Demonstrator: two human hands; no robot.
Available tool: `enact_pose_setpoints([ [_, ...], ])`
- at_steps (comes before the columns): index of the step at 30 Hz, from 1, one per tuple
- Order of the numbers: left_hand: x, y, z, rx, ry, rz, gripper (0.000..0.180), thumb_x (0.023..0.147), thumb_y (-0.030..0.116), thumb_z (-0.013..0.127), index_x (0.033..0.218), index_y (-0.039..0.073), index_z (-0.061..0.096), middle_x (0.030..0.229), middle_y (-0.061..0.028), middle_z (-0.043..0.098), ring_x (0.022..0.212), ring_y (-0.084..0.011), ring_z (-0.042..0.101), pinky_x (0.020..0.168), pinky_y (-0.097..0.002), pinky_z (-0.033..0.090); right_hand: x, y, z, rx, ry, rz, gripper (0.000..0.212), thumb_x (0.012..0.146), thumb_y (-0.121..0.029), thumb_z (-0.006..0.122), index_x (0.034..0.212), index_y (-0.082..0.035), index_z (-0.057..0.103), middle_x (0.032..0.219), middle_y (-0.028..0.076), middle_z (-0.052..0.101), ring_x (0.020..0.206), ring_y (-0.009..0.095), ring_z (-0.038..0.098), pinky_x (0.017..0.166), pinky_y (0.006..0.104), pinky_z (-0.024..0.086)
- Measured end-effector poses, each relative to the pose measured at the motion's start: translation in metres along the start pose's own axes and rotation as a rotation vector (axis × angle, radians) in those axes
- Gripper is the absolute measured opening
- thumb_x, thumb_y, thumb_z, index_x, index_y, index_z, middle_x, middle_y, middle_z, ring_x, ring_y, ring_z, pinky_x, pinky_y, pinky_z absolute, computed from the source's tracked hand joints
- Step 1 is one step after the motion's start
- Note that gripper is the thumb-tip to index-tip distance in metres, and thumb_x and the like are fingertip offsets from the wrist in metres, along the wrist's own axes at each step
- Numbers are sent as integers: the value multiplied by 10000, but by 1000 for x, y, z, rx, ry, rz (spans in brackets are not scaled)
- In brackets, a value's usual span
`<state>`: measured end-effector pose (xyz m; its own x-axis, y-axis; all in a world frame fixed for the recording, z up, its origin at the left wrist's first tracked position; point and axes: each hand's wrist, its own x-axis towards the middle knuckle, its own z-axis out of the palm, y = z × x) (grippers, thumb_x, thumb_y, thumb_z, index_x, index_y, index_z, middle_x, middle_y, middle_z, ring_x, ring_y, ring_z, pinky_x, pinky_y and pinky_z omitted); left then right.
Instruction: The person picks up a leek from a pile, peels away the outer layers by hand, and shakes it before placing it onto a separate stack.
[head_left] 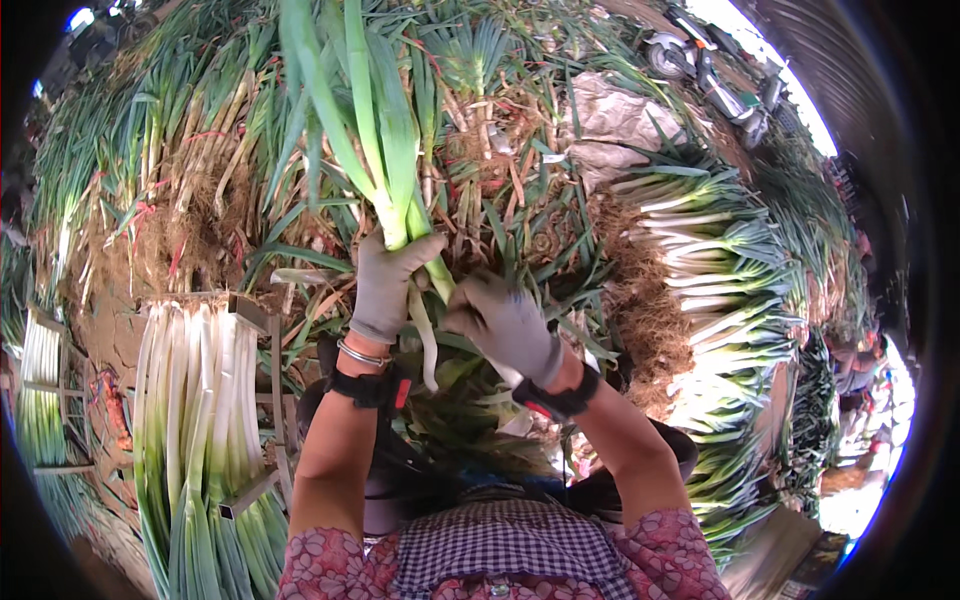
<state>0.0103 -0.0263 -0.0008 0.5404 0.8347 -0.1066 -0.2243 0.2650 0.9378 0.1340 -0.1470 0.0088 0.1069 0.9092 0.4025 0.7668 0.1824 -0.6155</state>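
Observation:
My left hand (382,285), in a grey glove, is closed around the pale stem of a large green onion (395,225). Its green leaves spread upward, away from me. A curved whitish strip (424,340) hangs below that hand. To its right, my gloved right hand (500,325), slightly blurred, has its fingers closed on an outer leaf (435,268) that slants down from the onion. A white end (508,375) shows beneath the right hand; its link to that leaf is partly hidden by the glove.
Trimmed white-stemmed onions (195,390) lie in a rack (280,400) at left. A long row of rooted onions (710,290) runs along the right. Beyond my hands are untrimmed bundles (200,150) and a crumpled pale sack (615,120). Loose leaves litter the ground between.

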Motion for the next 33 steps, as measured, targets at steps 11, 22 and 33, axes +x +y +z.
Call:
enact_pose_setpoints([
  [11,2,3,-3,-48,95,114,189,788,97,766,891,26,625,674,9,588,495,-51,493,423,-192,368,-7,-16,-20,55,191,125,256,746,-231,782,876,-67,633,729,93,631,701,237,620,594,332,490],
  [22,4,0,-3,6,198,99,237,776,151,795,877,18,628,656,15,580,449,-52,470,392,-197,349,7,5,20,-7,251,25,172,745,-105,741,830,-59,598,761,100,625,713,303,609,605,388,472],
  [33,4,10,-43,22,248,132,282,857,276,722,913,16,627,680,-43,604,485,-84,534,410,-216,417,-90,58,-124,94,547,735,144,886,-142,672,939,-9,660,794,19,644,664,107,569,576,259,456],
])
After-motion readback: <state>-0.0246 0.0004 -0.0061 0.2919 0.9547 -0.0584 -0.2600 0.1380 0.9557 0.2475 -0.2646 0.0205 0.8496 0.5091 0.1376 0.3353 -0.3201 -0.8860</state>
